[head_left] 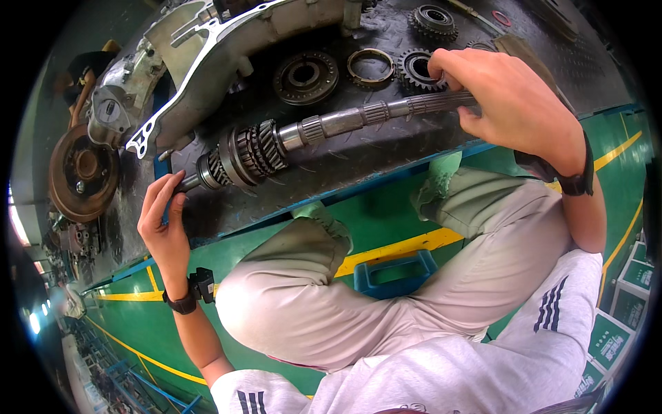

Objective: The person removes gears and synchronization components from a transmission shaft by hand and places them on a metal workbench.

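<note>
A long splined gear shaft (338,124) lies slantwise across the dark metal bench, a cluster of helical gears (258,150) around its left part. My left hand (165,214) is closed on the shaft's thin left end, thumb and fingers pinching it. Over the right end arches my right hand (514,103), its thumb below the shaft and apart from the fingers. Those fingertips are at the edge of a toothed gear (416,71) behind the shaft; whether they touch it is hard to tell. To that gear's left lie a thin brass-coloured ring (371,67) and a dark round hub (305,77).
A large cast metal housing (227,52) stands at the back left, beside a rusty disc (84,172). Another gear (433,23) sits farther back. Below the bench edge are a blue plastic stool (394,272) and my knees. Boxes (610,338) are stacked at the right.
</note>
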`<act>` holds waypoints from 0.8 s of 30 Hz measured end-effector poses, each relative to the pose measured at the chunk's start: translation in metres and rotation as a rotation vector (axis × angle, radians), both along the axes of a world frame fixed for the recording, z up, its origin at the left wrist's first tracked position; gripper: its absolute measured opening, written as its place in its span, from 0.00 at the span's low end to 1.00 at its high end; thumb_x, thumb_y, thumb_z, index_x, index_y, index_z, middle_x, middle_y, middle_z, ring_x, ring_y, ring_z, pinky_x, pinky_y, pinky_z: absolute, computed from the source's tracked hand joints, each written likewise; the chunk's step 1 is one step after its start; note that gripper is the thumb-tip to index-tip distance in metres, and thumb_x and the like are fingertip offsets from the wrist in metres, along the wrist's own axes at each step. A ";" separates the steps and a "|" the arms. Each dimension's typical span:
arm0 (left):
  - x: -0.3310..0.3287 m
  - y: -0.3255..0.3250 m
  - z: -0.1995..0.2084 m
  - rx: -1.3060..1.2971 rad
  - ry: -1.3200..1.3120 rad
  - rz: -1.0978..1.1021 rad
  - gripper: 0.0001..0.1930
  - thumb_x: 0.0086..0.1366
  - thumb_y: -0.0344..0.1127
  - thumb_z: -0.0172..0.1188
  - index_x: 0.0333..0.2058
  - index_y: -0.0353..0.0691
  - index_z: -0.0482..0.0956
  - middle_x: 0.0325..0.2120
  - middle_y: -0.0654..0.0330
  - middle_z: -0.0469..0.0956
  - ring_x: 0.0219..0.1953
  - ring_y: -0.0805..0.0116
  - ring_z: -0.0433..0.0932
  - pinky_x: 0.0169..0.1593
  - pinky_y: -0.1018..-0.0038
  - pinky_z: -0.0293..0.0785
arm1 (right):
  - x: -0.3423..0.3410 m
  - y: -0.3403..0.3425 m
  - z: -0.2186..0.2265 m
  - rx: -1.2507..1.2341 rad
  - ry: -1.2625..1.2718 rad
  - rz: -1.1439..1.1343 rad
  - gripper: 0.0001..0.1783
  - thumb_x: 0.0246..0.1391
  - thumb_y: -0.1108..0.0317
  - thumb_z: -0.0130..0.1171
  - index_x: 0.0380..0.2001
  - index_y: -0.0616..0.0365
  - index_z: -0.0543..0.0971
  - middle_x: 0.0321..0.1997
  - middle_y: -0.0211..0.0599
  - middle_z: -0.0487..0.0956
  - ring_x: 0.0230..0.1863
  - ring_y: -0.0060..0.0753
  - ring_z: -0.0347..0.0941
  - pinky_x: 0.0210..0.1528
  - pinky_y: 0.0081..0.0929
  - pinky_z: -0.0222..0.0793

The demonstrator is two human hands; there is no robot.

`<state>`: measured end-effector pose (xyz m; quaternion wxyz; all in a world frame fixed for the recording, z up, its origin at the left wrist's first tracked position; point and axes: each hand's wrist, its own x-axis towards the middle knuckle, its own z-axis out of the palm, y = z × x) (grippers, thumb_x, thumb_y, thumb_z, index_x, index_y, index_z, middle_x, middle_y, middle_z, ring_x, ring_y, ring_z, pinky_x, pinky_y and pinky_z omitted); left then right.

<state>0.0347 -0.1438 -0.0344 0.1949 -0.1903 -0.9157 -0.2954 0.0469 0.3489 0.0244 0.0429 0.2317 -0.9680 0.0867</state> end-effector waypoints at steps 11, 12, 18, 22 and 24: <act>0.006 -0.001 -0.014 0.012 0.044 0.053 0.13 0.72 0.21 0.63 0.53 0.29 0.86 0.49 0.53 0.87 0.53 0.63 0.84 0.60 0.72 0.75 | -0.012 0.023 -0.007 -0.073 0.057 0.123 0.17 0.50 0.75 0.67 0.45 0.60 0.79 0.44 0.44 0.80 0.50 0.53 0.78 0.56 0.45 0.74; 0.008 -0.002 -0.013 0.010 0.050 0.059 0.14 0.72 0.20 0.63 0.53 0.29 0.86 0.50 0.53 0.87 0.53 0.63 0.84 0.60 0.72 0.75 | -0.014 0.024 -0.007 -0.083 0.063 0.139 0.14 0.52 0.74 0.67 0.43 0.61 0.80 0.44 0.44 0.82 0.51 0.54 0.78 0.57 0.46 0.75; 0.012 -0.005 -0.017 0.035 0.000 0.083 0.14 0.72 0.21 0.63 0.54 0.30 0.87 0.50 0.54 0.87 0.55 0.63 0.84 0.62 0.72 0.74 | -0.024 0.028 -0.005 -0.227 0.049 0.161 0.13 0.53 0.76 0.66 0.42 0.63 0.80 0.42 0.47 0.80 0.47 0.55 0.78 0.54 0.43 0.75; 0.015 -0.004 -0.020 0.063 -0.026 0.092 0.14 0.73 0.21 0.62 0.55 0.28 0.86 0.51 0.54 0.87 0.56 0.64 0.84 0.64 0.72 0.73 | -0.036 0.037 -0.014 -0.235 0.067 0.245 0.15 0.52 0.80 0.64 0.45 0.65 0.78 0.44 0.46 0.78 0.47 0.50 0.77 0.54 0.38 0.75; 0.012 -0.002 -0.019 0.083 -0.024 0.091 0.14 0.73 0.21 0.62 0.55 0.28 0.86 0.51 0.53 0.87 0.56 0.64 0.83 0.65 0.71 0.72 | -0.033 0.039 -0.015 -0.198 0.048 0.240 0.15 0.53 0.80 0.63 0.45 0.65 0.79 0.44 0.45 0.79 0.46 0.48 0.78 0.52 0.37 0.76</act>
